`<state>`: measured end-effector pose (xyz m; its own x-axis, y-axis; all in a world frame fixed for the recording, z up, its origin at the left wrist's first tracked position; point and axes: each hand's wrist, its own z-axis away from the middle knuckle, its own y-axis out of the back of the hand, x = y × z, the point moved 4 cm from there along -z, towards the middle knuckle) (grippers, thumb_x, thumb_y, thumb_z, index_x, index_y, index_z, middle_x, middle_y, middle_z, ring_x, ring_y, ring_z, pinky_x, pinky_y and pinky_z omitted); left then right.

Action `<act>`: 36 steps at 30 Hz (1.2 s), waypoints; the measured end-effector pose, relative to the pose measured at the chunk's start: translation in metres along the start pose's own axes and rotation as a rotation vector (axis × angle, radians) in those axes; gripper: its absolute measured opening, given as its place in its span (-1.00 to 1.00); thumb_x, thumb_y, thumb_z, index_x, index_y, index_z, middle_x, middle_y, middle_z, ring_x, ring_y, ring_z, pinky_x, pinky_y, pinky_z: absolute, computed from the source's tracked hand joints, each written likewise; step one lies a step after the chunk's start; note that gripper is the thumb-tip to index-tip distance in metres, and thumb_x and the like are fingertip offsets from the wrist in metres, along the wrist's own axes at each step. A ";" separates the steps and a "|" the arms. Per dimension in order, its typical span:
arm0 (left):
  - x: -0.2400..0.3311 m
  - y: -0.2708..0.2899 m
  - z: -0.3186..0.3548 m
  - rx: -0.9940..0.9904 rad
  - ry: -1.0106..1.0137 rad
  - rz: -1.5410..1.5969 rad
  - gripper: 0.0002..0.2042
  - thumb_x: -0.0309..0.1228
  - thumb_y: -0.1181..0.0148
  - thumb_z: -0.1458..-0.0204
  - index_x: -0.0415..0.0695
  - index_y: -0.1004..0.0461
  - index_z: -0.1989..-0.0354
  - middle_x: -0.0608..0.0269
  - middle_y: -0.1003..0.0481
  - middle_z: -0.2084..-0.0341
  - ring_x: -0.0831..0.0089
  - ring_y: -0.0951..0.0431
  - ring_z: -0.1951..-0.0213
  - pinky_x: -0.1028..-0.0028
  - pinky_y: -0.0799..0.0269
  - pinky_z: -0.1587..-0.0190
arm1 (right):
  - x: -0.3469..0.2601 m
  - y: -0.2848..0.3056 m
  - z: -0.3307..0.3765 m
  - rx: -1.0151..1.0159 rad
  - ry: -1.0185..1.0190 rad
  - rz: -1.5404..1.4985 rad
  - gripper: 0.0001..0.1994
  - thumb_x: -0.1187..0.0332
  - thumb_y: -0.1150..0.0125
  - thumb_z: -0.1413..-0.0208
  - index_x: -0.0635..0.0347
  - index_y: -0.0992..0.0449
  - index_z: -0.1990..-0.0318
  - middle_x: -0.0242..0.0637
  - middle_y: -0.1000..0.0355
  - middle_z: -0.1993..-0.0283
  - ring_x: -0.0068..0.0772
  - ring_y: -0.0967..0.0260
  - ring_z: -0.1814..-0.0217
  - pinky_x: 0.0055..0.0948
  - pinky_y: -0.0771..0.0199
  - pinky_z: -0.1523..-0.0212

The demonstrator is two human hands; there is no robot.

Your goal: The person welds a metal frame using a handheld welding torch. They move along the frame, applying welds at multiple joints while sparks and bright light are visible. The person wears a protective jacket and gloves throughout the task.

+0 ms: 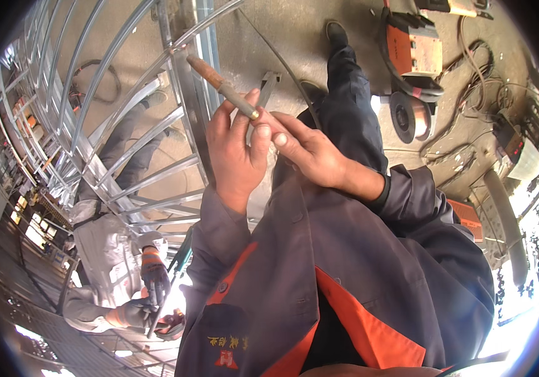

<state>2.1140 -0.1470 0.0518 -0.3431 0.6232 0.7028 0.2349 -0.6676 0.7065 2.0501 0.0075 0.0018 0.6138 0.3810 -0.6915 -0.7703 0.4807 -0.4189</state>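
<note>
Both my hands are closed round a slim rod-like tool [235, 97] in front of my body. It has a rough brown far end, a grey shaft and a small brass-coloured ring; I cannot make out its exact kind. My left hand [233, 147] grips the shaft, with fingers around it and the thumb near the ring. My right hand [315, 154] pinches at its near end, where fingers hide it. The brown end points up and left, close to a galvanised steel frame [195, 81] made of straight and curved bars.
Across the frame on the left, a co-worker in grey clothing [103, 251] wears dark gloves [153, 276]. At the right stand an orange machine [414, 53] and a wire spool [409, 118], with cables [480, 94] tangled on the floor. A thin rod [276, 53] slants near my legs.
</note>
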 end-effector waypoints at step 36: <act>0.078 -0.032 -0.232 0.878 0.860 0.206 -0.70 -0.29 -0.05 -0.37 -0.30 -0.59 0.20 -0.25 -0.54 0.01 -0.20 -0.55 -0.04 0.04 -0.46 -0.10 | -0.285 0.169 -0.159 -0.646 -0.999 0.268 -0.43 -0.25 0.10 -0.50 0.15 -0.47 -0.03 -0.37 -0.42 0.46 -0.57 -0.35 0.61 -0.51 -0.32 0.62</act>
<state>1.8684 -0.1716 0.0645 -0.6332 -0.1501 0.7593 0.7695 -0.0169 0.6384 1.7176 -0.1454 0.0347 0.0658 0.9843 -0.1635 -0.6629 -0.0793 -0.7445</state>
